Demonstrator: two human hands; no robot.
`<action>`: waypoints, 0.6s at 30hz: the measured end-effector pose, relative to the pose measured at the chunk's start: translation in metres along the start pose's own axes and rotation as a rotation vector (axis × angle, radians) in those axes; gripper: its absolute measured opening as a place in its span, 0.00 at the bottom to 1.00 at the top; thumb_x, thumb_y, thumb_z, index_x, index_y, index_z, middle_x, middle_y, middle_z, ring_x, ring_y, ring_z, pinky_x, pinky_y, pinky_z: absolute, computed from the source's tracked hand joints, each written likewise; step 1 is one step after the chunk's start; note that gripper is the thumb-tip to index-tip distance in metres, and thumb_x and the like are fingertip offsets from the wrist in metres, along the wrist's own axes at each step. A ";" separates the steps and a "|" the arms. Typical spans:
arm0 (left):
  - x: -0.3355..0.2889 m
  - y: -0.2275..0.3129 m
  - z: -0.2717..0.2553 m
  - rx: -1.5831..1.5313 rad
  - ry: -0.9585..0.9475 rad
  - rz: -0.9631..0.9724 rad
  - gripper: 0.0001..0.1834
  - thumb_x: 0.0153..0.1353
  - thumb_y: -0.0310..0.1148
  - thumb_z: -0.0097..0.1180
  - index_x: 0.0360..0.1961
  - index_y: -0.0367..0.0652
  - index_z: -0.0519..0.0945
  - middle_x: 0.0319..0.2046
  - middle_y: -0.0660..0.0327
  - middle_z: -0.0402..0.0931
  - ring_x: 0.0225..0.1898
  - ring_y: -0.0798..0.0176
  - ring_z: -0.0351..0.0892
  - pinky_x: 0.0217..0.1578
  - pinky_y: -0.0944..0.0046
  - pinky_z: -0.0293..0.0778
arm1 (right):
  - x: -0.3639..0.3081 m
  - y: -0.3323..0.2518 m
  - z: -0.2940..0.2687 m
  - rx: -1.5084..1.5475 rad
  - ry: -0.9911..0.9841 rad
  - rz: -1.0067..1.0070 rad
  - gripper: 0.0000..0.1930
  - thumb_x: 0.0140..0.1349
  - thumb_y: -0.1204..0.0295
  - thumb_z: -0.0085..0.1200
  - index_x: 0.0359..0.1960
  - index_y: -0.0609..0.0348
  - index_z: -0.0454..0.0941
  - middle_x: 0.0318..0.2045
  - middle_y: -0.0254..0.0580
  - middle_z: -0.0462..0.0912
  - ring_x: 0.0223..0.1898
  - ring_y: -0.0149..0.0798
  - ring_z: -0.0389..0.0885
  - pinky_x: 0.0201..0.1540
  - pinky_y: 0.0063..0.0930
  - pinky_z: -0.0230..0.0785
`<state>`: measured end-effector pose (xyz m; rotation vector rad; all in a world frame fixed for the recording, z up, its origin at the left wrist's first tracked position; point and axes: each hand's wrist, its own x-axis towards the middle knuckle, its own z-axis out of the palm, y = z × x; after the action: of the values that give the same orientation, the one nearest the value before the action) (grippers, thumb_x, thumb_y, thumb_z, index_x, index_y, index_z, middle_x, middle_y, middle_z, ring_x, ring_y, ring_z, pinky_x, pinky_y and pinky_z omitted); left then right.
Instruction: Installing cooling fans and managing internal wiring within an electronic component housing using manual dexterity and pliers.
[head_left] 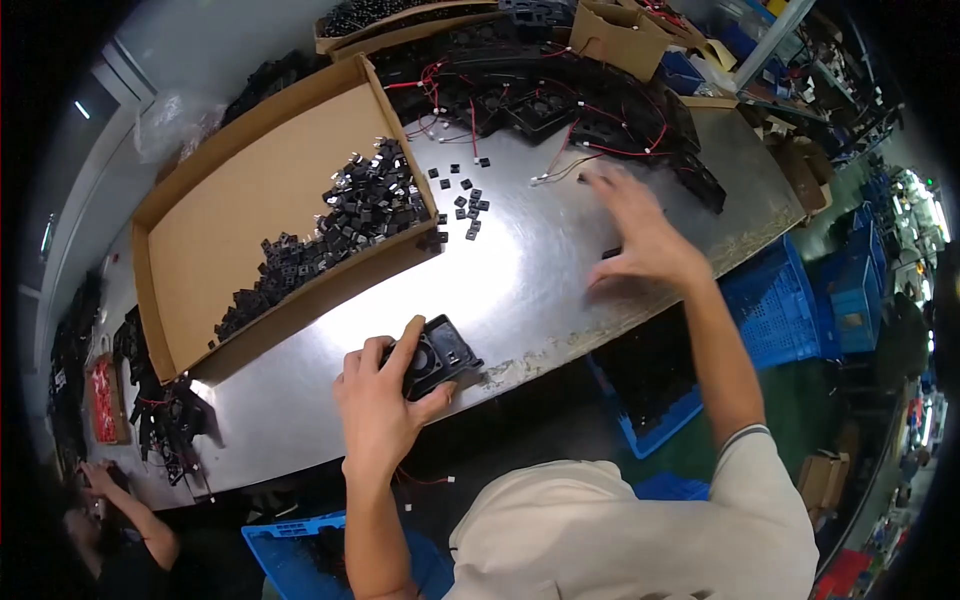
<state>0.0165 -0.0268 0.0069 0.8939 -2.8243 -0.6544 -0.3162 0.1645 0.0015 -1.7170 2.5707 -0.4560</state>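
Observation:
My left hand [380, 400] is closed around a black plastic housing with a small round fan [437, 355] at the front edge of the metal table. Its fingers lie on the left side, and the thumb presses the near side. To the right, my right hand [640, 235] hovers above the tabletop, blurred by motion, with thumb and fingers apart. A small dark piece [611, 253] shows beside its palm, and another dark bit sits by the fingertips; I cannot tell what either is. Several small black square pieces [473, 205] lie scattered between the hands and the carton.
A shallow cardboard carton [262, 325] holds a heap of small black parts [345, 220]. Black fan units with red wires [545, 110] pile up along the back. Blue crates [770, 310] stand beside the table. Another person's hand [97, 478] is at the far left.

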 end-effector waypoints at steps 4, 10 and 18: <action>0.002 -0.001 0.002 0.002 0.004 0.011 0.40 0.47 0.45 0.72 0.65 0.61 0.76 0.49 0.57 0.76 0.50 0.50 0.73 0.52 0.48 0.68 | -0.027 0.034 0.017 0.001 0.008 0.089 0.52 0.45 0.48 0.72 0.71 0.58 0.63 0.68 0.58 0.63 0.69 0.58 0.60 0.71 0.46 0.52; 0.002 0.006 0.000 0.048 -0.016 0.000 0.39 0.49 0.43 0.71 0.66 0.59 0.75 0.47 0.57 0.76 0.50 0.51 0.72 0.55 0.51 0.69 | -0.036 0.000 0.029 0.296 0.258 0.137 0.37 0.52 0.59 0.69 0.63 0.62 0.73 0.51 0.49 0.72 0.54 0.49 0.73 0.58 0.36 0.66; 0.001 -0.001 0.006 0.018 0.001 0.012 0.41 0.47 0.46 0.71 0.66 0.65 0.74 0.50 0.59 0.75 0.51 0.50 0.72 0.53 0.46 0.67 | 0.006 -0.120 0.028 2.160 0.405 0.184 0.39 0.65 0.36 0.32 0.46 0.64 0.76 0.32 0.45 0.76 0.36 0.45 0.74 0.42 0.39 0.65</action>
<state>0.0142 -0.0257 0.0009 0.8794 -2.8369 -0.6275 -0.2060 0.1099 0.0051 -0.4011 0.7369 -2.2535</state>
